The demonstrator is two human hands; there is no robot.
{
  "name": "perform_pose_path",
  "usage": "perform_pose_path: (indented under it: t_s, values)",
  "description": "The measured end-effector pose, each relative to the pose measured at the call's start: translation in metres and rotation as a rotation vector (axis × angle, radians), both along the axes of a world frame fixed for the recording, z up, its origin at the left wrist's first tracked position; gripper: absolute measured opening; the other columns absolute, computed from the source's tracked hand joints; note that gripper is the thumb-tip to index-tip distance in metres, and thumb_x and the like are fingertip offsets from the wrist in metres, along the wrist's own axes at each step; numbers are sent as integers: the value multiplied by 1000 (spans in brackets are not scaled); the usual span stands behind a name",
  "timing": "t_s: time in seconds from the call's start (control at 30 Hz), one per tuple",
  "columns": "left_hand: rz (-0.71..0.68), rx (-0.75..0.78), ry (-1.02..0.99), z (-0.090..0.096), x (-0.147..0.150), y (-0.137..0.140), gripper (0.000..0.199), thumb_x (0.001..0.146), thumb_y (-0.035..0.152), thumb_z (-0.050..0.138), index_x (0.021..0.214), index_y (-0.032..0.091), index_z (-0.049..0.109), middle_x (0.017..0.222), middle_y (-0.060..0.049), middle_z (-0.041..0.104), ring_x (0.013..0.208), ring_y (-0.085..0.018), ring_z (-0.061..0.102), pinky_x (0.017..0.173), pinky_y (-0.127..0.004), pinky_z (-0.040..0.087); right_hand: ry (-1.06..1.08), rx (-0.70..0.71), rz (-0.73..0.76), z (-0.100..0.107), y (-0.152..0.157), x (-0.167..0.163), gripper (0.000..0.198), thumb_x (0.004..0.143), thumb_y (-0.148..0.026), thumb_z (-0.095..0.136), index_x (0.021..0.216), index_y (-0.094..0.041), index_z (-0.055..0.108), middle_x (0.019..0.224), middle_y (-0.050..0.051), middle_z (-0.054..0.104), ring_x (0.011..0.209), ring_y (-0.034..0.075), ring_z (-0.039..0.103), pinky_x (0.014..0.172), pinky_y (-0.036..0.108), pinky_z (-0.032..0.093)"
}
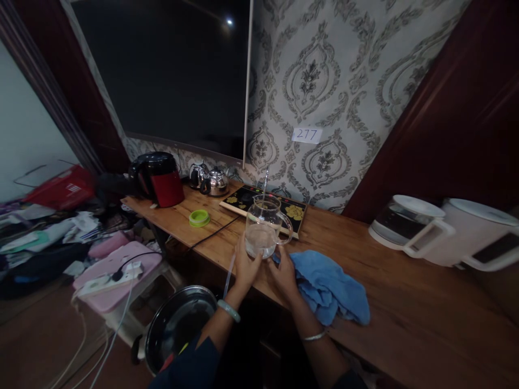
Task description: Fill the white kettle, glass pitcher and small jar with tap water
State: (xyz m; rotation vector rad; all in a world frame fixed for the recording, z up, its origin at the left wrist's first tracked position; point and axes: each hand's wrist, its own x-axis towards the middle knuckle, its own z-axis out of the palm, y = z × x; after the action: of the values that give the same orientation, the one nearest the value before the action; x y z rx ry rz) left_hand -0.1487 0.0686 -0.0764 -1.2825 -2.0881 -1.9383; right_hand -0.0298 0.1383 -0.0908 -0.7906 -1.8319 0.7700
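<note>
A clear glass teapot (263, 229), partly filled with clear liquid, is upright at the front of the wooden counter, its handle pointing right. My left hand (246, 270) wraps round its lower left side. From the lower right, my right hand (284, 273) grips its base below the handle. Behind the glass lies a black panel with gold flowers (295, 212), with a thin metal spout (265, 181) rising at its back. Beside my right wrist is a crumpled blue cloth (328, 286). A green ring-shaped lid (199, 218) rests to the left.
On the counter's left stand a red and black kettle (168, 181) and two small metal kettles (217, 182). White-lidded jugs (409, 221) stand at the right. Below left are a dark basin (182, 319) and a pink stool (117, 270) bearing a power strip (109, 281) with cables.
</note>
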Motion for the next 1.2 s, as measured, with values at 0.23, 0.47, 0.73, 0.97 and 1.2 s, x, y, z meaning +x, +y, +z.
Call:
perform_pose_path:
  t_s: [0.23,0.47,0.73,0.97,1.2]
  values:
    - [-1,13,13,0,0,1,72,80,30,70,147,19,45,148,-17,54,140,-34,49,119,-54,37,1,12,-20,0,-1,-1,45,81,-30,58,126,-20,60,123,14,71,112,31,69,99,50,55]
    - [14,26,3,1,0,1,72,80,30,69,147,19,45,147,-16,54,141,-33,48,119,-53,37,14,-5,2,-5,3,-2,47,79,-26,58,126,-22,60,123,12,72,112,30,69,100,50,55]
    - [3,20,-24,2,0,0,74,78,28,69,147,20,44,149,-15,53,141,-33,47,120,-54,35,14,12,13,-7,4,-2,48,81,-29,60,128,-21,61,129,14,70,117,31,68,102,51,54]
    - [-1,21,-9,2,0,0,72,79,29,68,147,19,45,148,-16,54,141,-34,47,120,-55,35,2,22,2,-6,5,0,49,80,-27,63,129,-23,62,125,12,72,118,31,68,102,50,55]
    - [8,17,10,1,0,2,73,79,29,68,147,17,44,149,-18,53,141,-34,48,119,-54,36,-1,9,6,-2,3,0,50,81,-27,64,130,-24,61,122,11,73,114,29,69,99,47,56]
